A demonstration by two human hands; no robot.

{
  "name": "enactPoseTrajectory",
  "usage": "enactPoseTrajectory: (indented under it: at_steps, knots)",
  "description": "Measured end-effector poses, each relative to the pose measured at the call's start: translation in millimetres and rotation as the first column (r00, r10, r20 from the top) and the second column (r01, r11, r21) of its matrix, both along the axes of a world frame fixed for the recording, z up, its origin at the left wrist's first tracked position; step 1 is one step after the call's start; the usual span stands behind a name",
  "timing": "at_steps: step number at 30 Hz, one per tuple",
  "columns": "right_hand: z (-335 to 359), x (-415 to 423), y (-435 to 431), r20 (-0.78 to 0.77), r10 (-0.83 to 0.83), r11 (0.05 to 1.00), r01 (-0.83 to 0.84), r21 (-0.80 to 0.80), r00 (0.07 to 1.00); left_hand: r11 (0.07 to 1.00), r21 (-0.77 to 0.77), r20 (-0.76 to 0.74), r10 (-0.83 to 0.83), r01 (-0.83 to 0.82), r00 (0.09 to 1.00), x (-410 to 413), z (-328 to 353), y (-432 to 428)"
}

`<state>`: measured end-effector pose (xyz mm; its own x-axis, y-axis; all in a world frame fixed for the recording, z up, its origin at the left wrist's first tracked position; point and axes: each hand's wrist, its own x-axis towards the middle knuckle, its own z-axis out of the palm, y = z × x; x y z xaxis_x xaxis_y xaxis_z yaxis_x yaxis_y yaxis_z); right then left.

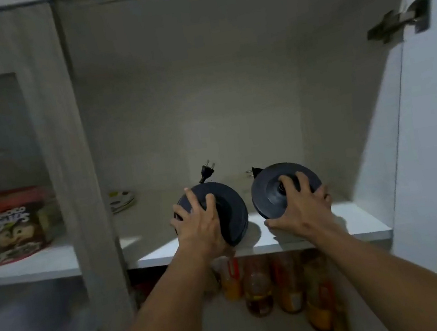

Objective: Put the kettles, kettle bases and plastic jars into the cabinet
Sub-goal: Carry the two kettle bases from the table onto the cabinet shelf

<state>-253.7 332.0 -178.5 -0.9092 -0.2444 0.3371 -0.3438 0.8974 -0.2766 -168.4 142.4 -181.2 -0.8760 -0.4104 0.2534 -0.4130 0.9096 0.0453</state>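
Observation:
Two round dark grey kettle bases are held up on edge over the white cabinet shelf (361,217). My left hand (199,223) grips the left kettle base (233,214), whose black plug (208,171) sticks up behind it. My right hand (301,205) grips the right kettle base (270,194), tilted with its centre connector facing me; its plug (254,172) pokes out to the left. Both bases sit near the shelf's front edge. No kettles or plastic jars are in sight.
A patterned plate stack (122,201) lies at the shelf's back left. The cabinet door (426,106) stands open on the right with its hinge (399,17). A red-lidded cereal tub (10,224) occupies the left compartment. Several bottles (257,284) stand on the shelf below.

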Motion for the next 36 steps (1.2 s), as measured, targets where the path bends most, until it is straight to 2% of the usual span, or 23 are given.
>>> enactPoseTrajectory:
  at_steps: [6,10,13,20,28,36]
  knots:
    - [-6.0,-91.8,-11.5,0.106,-0.011,1.000,0.010,0.016,0.994,0.997,0.066,0.155,0.033,-0.044,0.987,-95.5,4.8,-9.9]
    - [-13.5,-130.6,-23.9,0.215,0.002,1.000,0.001,-0.012,0.977,0.981,0.175,0.239,0.045,-0.089,0.970,-141.7,2.9,-24.2]
    - [-22.0,-151.5,-33.9,0.305,0.007,1.000,0.000,-0.023,0.952,0.963,0.240,0.272,0.055,-0.123,0.961,-160.6,-2.6,-36.6]
    - [-25.8,-169.4,-46.1,0.323,0.025,1.000,-0.021,-0.016,0.946,0.919,0.369,0.354,-0.002,-0.138,0.935,-178.4,-2.9,-64.0]
    - [-33.3,-152.7,-46.0,0.290,0.016,0.999,-0.026,0.029,0.957,0.926,0.363,0.240,0.017,-0.106,0.971,-169.5,-18.2,-66.2]
    - [-31.6,-123.8,-34.9,0.267,-0.014,0.994,-0.016,0.110,0.964,0.931,0.355,0.056,0.064,-0.080,0.996,-134.5,-26.7,-53.0]
